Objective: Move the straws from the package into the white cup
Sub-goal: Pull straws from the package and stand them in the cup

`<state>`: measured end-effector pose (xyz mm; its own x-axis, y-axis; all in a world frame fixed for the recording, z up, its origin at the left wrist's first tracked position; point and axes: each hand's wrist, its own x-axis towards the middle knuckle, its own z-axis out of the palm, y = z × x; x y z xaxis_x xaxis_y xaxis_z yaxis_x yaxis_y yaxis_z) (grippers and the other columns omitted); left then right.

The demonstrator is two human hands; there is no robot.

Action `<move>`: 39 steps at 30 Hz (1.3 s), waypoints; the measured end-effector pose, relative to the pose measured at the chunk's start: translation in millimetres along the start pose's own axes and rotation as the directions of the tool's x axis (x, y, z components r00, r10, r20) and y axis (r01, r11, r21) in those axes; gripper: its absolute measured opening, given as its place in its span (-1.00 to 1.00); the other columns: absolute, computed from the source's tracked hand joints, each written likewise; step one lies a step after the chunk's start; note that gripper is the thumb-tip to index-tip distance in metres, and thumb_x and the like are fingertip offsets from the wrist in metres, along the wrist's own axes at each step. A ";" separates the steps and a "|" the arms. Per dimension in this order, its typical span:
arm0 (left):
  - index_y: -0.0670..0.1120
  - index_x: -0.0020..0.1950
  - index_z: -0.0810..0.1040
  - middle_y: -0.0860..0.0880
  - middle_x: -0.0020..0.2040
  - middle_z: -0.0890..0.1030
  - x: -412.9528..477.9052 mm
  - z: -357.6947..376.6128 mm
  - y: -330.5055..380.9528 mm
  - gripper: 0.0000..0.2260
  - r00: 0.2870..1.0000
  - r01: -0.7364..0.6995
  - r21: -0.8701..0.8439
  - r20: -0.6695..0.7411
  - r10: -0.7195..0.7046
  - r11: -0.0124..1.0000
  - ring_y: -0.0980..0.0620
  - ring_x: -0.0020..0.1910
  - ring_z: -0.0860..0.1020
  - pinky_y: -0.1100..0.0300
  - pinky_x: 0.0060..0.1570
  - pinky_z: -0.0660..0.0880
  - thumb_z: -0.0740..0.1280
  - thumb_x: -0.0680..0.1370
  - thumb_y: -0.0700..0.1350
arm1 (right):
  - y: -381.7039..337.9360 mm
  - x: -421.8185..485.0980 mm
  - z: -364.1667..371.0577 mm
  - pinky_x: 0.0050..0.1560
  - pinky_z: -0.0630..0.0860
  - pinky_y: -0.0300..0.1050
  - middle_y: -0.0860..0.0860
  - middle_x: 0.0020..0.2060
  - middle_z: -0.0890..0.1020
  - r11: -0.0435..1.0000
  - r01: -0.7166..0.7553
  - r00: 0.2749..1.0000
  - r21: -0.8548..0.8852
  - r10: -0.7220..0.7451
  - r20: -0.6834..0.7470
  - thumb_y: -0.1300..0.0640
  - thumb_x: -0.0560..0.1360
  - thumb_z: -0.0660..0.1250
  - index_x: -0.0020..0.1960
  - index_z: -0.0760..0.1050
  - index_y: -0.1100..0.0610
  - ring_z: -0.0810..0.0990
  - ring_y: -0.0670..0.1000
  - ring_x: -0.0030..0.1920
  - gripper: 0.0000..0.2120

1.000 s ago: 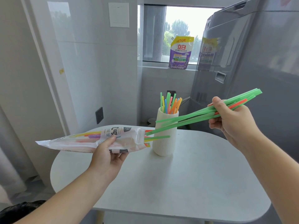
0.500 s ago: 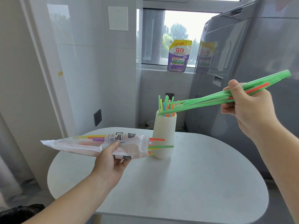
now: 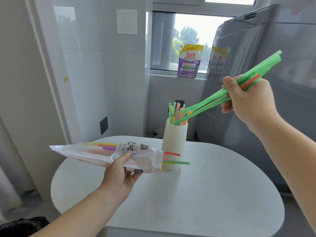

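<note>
Over the tabletop (image 3: pixel 213 194), the package (image 3: pixel 95 151) is clasped in the left hand (image 3: pixel 123 173); beside it, the white cup (image 3: pixel 174 144) is met at its mouth by green straws (image 3: pixel 266 65) pinched in the grip of the right hand (image 3: pixel 248 101). Splayed tips could be snagged on the rim and spilled.

One white cup (image 3: pixel 174 144), far centre. One package (image 3: pixel 95 153), near left. Two hands: left hand (image 3: pixel 121 177), right hand (image 3: pixel 248 103). One table (image 3: pixel 205 194). One purple pouch (image 3: pixel 189 61), far. Many straws (image 3: pixel 266 63), too bunched to count.
</note>
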<state>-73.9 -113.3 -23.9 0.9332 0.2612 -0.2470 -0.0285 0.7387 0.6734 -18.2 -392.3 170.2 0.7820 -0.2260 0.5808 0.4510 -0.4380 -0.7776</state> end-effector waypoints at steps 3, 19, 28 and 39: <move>-0.06 0.18 0.61 -0.08 -0.11 0.80 0.7 -0.7 -0.3 -0.81 1.000 0.003 0.002 0.005 -0.003 1.000 -0.03 -0.19 0.77 0.01 -0.28 0.72 0.38 0.60 -0.25 | -4.2 -0.4 5.0 -0.48 0.63 -0.20 -0.02 -0.39 0.69 0.999 0.004 1.000 -0.044 -0.003 0.022 -0.08 0.59 0.36 -0.03 0.62 0.12 0.68 -0.04 -0.50 -0.74; -0.08 0.20 0.63 -0.12 0.01 0.77 1.6 -2.5 -0.9 -0.80 0.999 -0.006 0.017 0.032 0.005 1.000 -0.05 -0.14 0.76 -0.05 -0.12 0.70 0.40 0.59 -0.23 | -13.7 30.0 33.4 -0.52 0.61 -0.20 0.08 -0.35 0.68 0.995 -0.051 0.993 -0.091 0.060 0.101 -0.05 0.59 0.37 -0.06 0.57 0.19 0.67 -0.03 -0.52 -0.72; -0.09 0.24 0.62 -0.11 -0.03 0.77 0.5 -1.3 -0.8 -0.77 0.999 0.006 0.026 0.033 -0.007 1.000 -0.04 -0.16 0.74 0.05 -0.25 0.71 0.40 0.59 -0.23 | -6.4 32.7 24.1 -0.51 0.61 -0.21 0.11 -0.30 0.69 0.991 -0.094 0.992 -0.093 0.101 0.075 -0.08 0.60 0.36 0.03 0.59 0.24 0.65 -0.06 -0.54 -0.66; -0.12 0.32 0.60 -0.11 -0.02 0.77 1.4 -1.1 -3.8 -0.72 1.000 0.017 0.037 0.026 -0.018 0.999 -0.02 -0.19 0.76 0.08 -0.33 0.67 0.38 0.60 -0.24 | -13.8 10.6 22.9 -0.50 0.53 -0.36 0.05 -0.36 0.71 0.958 0.172 0.969 -0.229 -0.122 0.217 -0.12 0.60 0.31 -0.07 0.61 0.07 0.67 -0.05 -0.49 -0.72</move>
<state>-72.8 -115.1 -27.5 0.9425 0.2320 -0.2407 0.0004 0.7192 0.6948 -6.3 -368.7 181.6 0.7956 0.0231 0.6054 0.4680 -0.6580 -0.5900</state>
